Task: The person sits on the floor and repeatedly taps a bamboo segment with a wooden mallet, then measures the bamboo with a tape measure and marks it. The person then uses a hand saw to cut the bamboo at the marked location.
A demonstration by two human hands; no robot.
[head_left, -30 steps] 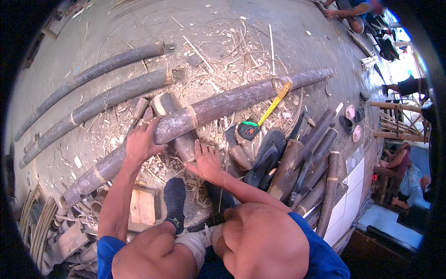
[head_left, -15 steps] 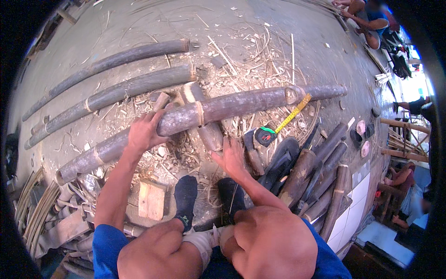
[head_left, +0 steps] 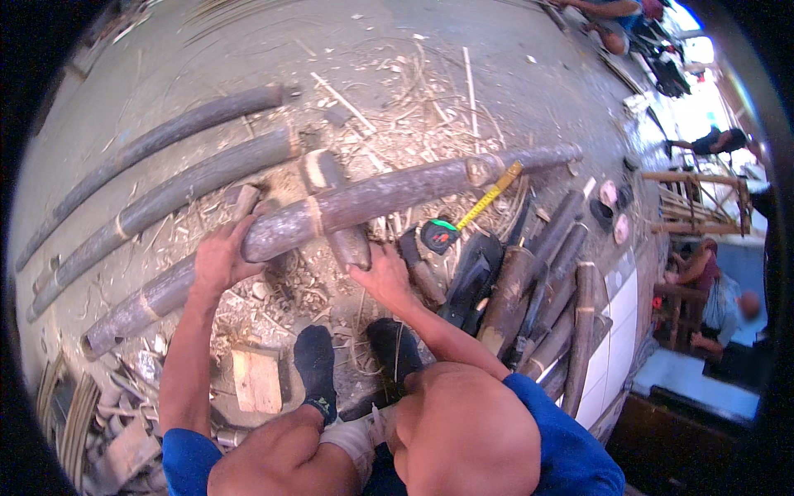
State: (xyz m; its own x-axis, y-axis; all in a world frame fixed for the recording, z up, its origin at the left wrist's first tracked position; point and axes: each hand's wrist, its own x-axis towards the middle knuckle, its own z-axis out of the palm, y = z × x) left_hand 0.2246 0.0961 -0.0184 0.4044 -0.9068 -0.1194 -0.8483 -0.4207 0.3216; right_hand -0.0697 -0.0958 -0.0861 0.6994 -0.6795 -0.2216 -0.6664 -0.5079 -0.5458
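A long dark bamboo pole [head_left: 389,197] with pale node rings slants across the floor, its right end farther away. My left hand [head_left: 219,258] is wrapped round it left of the middle, thumb on the near side. Beneath the pole a short bamboo piece [head_left: 351,246] lies crosswise and props it up. My right hand [head_left: 382,274] grips the near end of this short piece, thumb at its end face and fingers along its right side. A tape measure [head_left: 438,236] with its yellow blade [head_left: 490,197] pulled out lies to the right, the blade tip against the pole.
Two more bamboo poles, one [head_left: 165,182] nearer and one [head_left: 157,132] farther, lie at the left. Wood shavings [head_left: 306,289] cover the floor. By my feet is a wooden block [head_left: 256,379]. Cut bamboo lengths [head_left: 506,298] are heaped at right; other people [head_left: 703,281] sit beyond.
The whole view has shifted, so everything appears farther left. Both hands keep about the same places on the pole and the short piece.
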